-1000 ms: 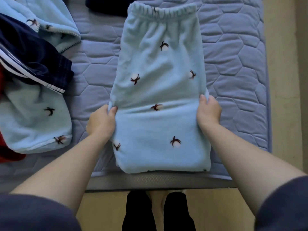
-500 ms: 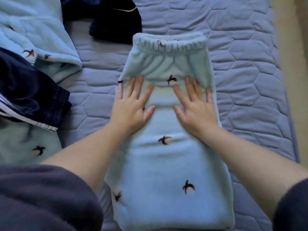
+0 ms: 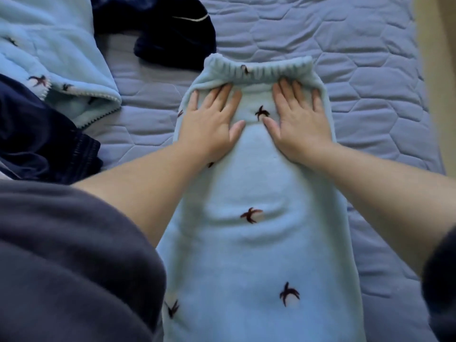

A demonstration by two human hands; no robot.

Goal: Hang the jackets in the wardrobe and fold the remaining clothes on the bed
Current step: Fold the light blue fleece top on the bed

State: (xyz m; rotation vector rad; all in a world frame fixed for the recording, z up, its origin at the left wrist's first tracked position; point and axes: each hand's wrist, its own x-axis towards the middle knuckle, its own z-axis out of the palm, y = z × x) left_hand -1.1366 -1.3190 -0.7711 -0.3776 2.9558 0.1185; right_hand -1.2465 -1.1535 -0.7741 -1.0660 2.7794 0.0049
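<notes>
Light blue fleece trousers (image 3: 259, 243) with small dark bird prints lie folded lengthwise on the bed, their gathered waistband at the far end. My left hand (image 3: 212, 122) lies flat on the fabric just below the waistband, fingers spread. My right hand (image 3: 298, 124) lies flat beside it in the same way, fingertips touching the waistband ridge. A small gap with one bird print shows between the two thumbs. Neither hand holds anything.
A lilac quilted mattress (image 3: 357, 82) carries everything. A matching light blue fleece top (image 3: 56, 60) lies at the far left, a dark navy garment (image 3: 37, 134) below it, and another dark garment (image 3: 172, 33) just beyond the waistband. A beige floor strip (image 3: 441, 70) runs along the right.
Both hands left the sides of the trousers, went flat onto the fabric and slid forward to the waistband. My head leaned further over the bed.
</notes>
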